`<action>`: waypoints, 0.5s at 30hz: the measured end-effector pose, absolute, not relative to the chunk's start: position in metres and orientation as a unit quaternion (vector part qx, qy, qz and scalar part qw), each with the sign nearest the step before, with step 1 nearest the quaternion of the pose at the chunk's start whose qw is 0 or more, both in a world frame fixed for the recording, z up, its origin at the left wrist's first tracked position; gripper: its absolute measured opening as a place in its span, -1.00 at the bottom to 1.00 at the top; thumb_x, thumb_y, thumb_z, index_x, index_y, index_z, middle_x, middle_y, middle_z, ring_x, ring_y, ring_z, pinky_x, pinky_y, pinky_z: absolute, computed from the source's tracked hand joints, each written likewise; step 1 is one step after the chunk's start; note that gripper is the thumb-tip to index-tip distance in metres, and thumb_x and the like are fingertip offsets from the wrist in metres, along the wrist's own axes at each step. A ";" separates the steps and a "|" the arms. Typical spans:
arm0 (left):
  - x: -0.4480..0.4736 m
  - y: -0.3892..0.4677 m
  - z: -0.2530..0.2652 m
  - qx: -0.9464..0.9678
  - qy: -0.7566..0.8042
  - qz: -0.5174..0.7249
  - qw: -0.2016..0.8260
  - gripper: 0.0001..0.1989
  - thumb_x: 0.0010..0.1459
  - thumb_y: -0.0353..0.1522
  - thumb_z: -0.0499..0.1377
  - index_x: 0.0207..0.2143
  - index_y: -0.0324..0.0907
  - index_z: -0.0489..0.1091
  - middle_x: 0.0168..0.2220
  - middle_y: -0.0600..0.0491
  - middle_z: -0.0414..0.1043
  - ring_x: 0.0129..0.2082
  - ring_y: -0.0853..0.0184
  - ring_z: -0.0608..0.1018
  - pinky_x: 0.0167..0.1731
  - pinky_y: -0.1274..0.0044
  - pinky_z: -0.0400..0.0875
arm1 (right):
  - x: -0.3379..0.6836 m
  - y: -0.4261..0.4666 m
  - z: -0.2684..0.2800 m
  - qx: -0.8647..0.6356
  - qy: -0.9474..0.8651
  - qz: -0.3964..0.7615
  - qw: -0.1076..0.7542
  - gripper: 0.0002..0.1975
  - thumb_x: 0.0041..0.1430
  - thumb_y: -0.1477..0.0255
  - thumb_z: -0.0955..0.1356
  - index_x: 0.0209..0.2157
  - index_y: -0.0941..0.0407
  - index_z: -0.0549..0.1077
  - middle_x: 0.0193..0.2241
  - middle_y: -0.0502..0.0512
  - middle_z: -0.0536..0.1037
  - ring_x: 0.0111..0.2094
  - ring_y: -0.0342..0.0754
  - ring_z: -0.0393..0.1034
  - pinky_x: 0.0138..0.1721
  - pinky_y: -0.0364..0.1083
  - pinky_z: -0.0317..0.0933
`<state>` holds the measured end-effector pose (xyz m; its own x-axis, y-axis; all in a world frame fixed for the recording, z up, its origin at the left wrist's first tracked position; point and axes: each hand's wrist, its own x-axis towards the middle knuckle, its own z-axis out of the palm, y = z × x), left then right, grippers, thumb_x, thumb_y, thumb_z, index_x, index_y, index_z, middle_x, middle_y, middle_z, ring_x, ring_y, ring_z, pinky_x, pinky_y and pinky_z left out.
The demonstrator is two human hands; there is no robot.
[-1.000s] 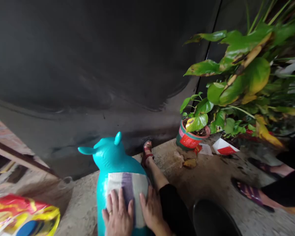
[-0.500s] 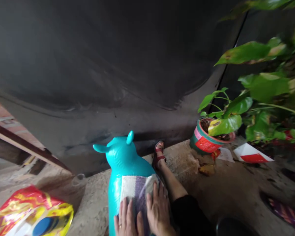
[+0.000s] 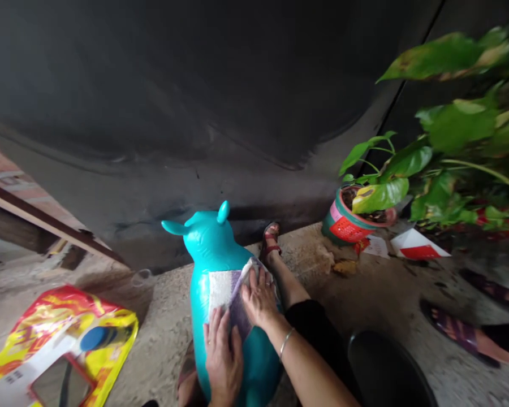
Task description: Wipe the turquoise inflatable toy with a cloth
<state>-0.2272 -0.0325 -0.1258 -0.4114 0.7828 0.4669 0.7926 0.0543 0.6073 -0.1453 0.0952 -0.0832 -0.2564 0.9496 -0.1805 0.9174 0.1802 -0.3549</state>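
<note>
Pressing flat with fingers spread, the right hand [image 3: 261, 297] has slid up the cloth [image 3: 229, 294] toward 12 o'clock since a second ago, bunching its far edge, while the left hand [image 3: 223, 359] stays open-palmed at 6 o'clock (a ring shows). The cloth lies on the teal inflatable animal [image 3: 220, 271], standing on the floor [image 3: 365, 294] by a potted plant [image 3: 356, 220].

**Rough concrete floor and what sits on it**

Concrete floor [image 3: 385, 299], gritty, stained. Teal inflatable animal toy [image 3: 220, 265] stands on it near the dark wall. Red-yellow plastic bag [image 3: 55, 345] lies flat at left. Red-green plant pot [image 3: 348, 223] at right by the wall, dry leaf [image 3: 343, 267] and red-white paper [image 3: 418, 246] just beside it. Sandalled foot [image 3: 270, 244] next to the toy; another person's sandalled foot [image 3: 449, 328] far right.
</note>
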 end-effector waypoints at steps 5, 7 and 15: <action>-0.237 -0.045 -0.133 -0.487 -0.744 -0.455 -0.050 -0.62 0.30 -0.23 -0.04 0.09 -0.14 0.30 0.18 -0.12 0.31 0.25 0.13 0.28 0.30 0.03 0.07 | -0.109 0.007 -0.121 -0.637 -0.750 0.154 0.090 -0.35 0.37 0.18 0.08 0.32 0.32 0.02 0.27 0.58 0.07 0.28 0.36 0.03 0.20 0.24 0.12; -0.239 -0.047 -0.133 -0.466 -0.749 -0.467 -0.059 -0.61 0.29 -0.19 -0.04 0.05 -0.16 0.34 0.18 -0.13 0.31 0.23 0.13 0.30 0.28 0.04 0.13 | -0.092 -0.041 -0.157 -0.659 -0.723 0.163 0.129 -0.30 0.37 0.15 0.05 0.30 0.41 0.01 0.21 0.61 0.19 0.21 0.30 0.20 0.11 0.13 0.29; -0.244 -0.050 -0.140 -0.467 -0.759 -0.449 -0.066 -0.61 0.27 -0.18 -0.04 0.06 -0.10 0.35 0.22 -0.05 0.27 0.25 0.14 0.28 0.30 0.07 0.13 | -0.099 -0.076 -0.208 -0.693 -0.684 0.067 0.219 -0.25 0.33 0.12 0.09 0.38 0.15 -0.32 0.19 0.51 0.25 0.16 0.36 0.26 0.03 0.29 0.32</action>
<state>-0.2440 -0.0496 -0.1399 -0.5555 0.7677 0.3195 0.6498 0.1610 0.7428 -0.0988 -0.0761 -0.2084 0.0559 0.9768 0.2065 0.9180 0.0311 -0.3955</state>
